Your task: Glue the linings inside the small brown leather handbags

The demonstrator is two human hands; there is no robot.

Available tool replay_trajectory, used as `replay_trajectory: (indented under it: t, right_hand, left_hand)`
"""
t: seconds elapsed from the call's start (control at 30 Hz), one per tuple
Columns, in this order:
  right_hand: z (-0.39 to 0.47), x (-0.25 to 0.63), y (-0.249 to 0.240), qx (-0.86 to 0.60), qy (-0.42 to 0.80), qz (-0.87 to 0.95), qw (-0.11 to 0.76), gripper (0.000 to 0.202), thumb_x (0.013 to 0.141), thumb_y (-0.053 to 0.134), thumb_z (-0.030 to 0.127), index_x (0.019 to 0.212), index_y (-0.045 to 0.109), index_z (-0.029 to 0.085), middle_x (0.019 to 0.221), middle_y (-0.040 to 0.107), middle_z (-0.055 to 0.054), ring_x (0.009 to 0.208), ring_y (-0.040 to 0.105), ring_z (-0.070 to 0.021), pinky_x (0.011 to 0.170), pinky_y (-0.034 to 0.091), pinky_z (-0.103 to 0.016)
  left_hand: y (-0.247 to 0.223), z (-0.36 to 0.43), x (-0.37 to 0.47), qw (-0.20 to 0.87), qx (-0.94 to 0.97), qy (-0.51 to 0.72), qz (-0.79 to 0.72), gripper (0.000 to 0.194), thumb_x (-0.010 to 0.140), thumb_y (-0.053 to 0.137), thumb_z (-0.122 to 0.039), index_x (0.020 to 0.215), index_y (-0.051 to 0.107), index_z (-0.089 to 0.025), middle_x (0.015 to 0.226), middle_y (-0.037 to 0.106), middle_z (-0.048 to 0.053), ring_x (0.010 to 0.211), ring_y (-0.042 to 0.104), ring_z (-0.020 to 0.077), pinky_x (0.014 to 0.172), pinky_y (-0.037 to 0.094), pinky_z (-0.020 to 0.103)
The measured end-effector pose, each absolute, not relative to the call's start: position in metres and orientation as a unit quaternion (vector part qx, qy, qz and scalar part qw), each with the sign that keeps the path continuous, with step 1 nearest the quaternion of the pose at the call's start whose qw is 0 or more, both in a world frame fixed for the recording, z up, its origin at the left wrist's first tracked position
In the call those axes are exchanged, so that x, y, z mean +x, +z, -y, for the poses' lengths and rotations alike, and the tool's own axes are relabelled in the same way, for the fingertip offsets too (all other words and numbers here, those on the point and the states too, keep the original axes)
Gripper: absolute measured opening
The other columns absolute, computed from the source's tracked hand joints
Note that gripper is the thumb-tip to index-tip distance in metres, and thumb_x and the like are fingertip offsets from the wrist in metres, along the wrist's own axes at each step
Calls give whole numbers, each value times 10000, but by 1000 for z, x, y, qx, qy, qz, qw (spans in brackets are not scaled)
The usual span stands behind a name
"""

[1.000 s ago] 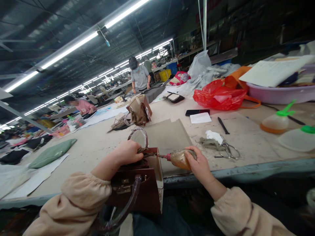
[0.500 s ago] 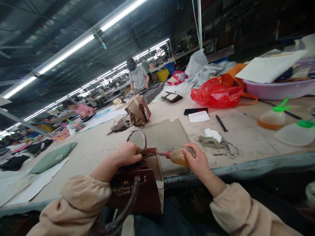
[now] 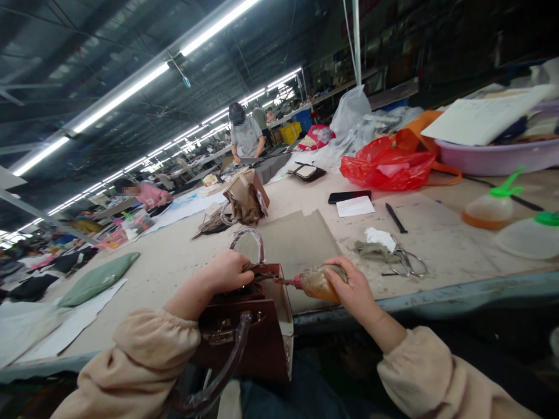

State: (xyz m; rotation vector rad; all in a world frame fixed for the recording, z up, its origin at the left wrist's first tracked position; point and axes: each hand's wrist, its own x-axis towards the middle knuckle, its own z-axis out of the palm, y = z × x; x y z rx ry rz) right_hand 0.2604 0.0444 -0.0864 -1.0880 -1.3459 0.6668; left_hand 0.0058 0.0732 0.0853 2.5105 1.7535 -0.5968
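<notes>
A: "State hand positions relative to the bag (image 3: pixel 264 349)."

B: "The left hand (image 3: pixel 229 270) was at the bag's upper left, pinching the bag at its opening; the exact layer could not be told. The right hand (image 3: pixel 353 286) was right of the bag, clamped around the bottle (image 3: pixel 318 283)."

A: "Which alignment was critical?"

B: "The bottle's long axis ran nearly level, its nozzle (image 3: pixel 287 282) pointing left at the bag's open end. The right hand was nearer the bottle's base."

A: "Changes from half a second earlier?"

B: "The nozzle tip appeared slightly farther left over the bag's end; both grips matched."
</notes>
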Motion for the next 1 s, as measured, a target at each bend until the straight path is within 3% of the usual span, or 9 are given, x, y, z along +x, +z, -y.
replay_trajectory:
  t: [1.0]
  right_hand:
    - [-43,270,-73,-449,229,579,640,133,856,559,327,916,627,229,898,671,-36,873,632,-215,811,497,-334]
  left_hand:
    - [83,-79,-2,109,792,-159,-580,184,736,448,-256,641,585,-177,565,530,-11,545,470,134,527,332,262]
